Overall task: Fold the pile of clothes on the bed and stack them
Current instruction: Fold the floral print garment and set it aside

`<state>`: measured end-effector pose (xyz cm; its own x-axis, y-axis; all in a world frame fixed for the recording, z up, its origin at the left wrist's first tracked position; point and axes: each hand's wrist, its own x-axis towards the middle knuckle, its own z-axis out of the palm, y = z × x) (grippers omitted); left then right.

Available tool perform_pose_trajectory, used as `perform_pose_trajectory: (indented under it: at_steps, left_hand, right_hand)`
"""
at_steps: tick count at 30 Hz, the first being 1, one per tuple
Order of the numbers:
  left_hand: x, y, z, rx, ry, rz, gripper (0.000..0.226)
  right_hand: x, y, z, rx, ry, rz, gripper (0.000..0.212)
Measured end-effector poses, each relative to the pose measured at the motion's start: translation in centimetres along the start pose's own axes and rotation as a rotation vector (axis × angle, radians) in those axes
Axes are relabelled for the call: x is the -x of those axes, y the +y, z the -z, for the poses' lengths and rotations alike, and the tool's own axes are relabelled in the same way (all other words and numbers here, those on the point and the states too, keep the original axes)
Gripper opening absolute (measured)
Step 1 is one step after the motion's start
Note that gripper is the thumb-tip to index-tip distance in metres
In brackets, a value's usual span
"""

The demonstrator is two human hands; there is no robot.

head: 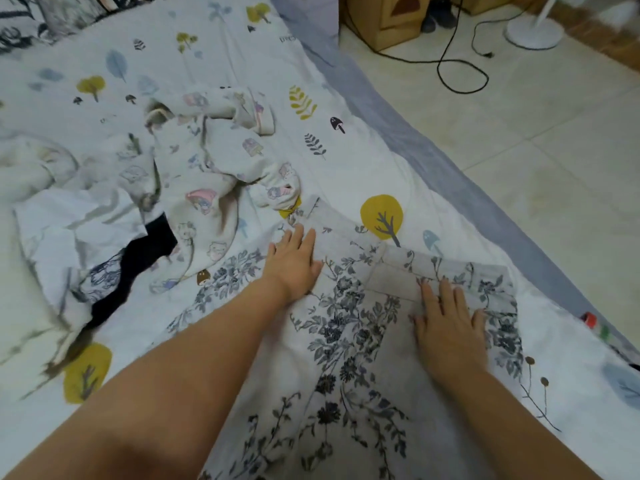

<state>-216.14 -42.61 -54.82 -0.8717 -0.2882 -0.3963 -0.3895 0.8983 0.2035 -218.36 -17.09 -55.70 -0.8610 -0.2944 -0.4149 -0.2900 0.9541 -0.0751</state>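
Early in the folding: one garment spread flat, none stacked yet

Pale cotton garment with a dark blue floral print [346,327] laid on the bed [214,57], long axis running from the near edge away, hemmed ends pointing far and rightward. Left hand [294,265] and right hand [446,327] pressed flat on it, fingers straight and spread, gripping nothing. Left of that garment, rumpled heap of cartoon-print, white and black clothes [166,188] still unfolded

The printed bed sheet [242,57] carries a flat floral garment [346,341] beside a crumpled clothes pile [194,174].
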Motion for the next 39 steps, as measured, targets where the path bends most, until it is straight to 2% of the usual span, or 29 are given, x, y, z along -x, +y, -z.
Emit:
perform_pose_trajectory:
  at_steps: [2, 5, 10, 13, 16, 18, 23, 26, 31, 35, 37, 39]
  left_hand:
    - [3.0, -0.2, 0.3, 0.038, 0.085, -0.009, 0.053]
    - [8.9, -1.0, -0.5, 0.170, 0.172, -0.020, 0.032]
    - [20.0, -3.3, -1.6, 0.391, 0.275, 0.101, 0.039]
    - [25.5, -5.5, -2.0, 0.463, 0.266, 0.246, 0.054]
    - [30.2, -8.7, -2.7, 0.456, 0.304, 0.450, 0.032]
    - [33.3, -11.0, -3.2, 0.443, 0.356, 0.597, 0.024]
    - [41.2, -17.2, -5.8, 0.429, 0.357, 1.001, 0.032]
    - [46.2, -20.9, -7.8, 0.382, 0.307, 1.156, 0.039]
    - [51.2, -27.6, -9.1, 0.334, 0.259, 1.205, 0.049]
    - [52.5, -33.5, -10.0, 0.211, -0.017, 1.131, 0.069]
    - [52.8, -35.8, -10.1, 0.138, -0.146, 1.061, 0.068]
    - [53.2, -37.9, -10.0, 0.066, -0.169, 0.956, 0.058]
  right_hand:
    - [0.7, -0.3, 0.4, -0.018, 0.007, -0.020, 0.056]
    - [2.9, -1.4, 0.8, -0.107, 0.077, 0.007, 0.042]
    - [8.0, -6.4, 1.1, -0.095, 0.021, 0.167, 0.044]
    - [11.2, -10.3, 1.4, -0.078, -0.018, 0.278, 0.044]
    - [14.0, -13.8, 1.1, -0.114, -0.023, 0.413, 0.034]
    - [15.8, -16.1, 0.6, -0.115, -0.046, 0.481, 0.035]
    - [19.6, -21.7, -0.7, -0.018, -0.084, 0.667, 0.040]
    - [22.2, -25.5, -1.9, 0.038, -0.066, 0.751, 0.036]
    - [26.2, -31.4, -5.8, 0.023, 0.000, 0.960, 0.039]
    - [28.6, -36.3, -8.5, 0.098, 0.019, 1.088, 0.043]
    - [29.2, -38.6, -10.3, 0.111, 0.018, 1.128, 0.049]
    - [30.0, -41.0, -11.5, 0.169, -0.009, 1.122, 0.055]
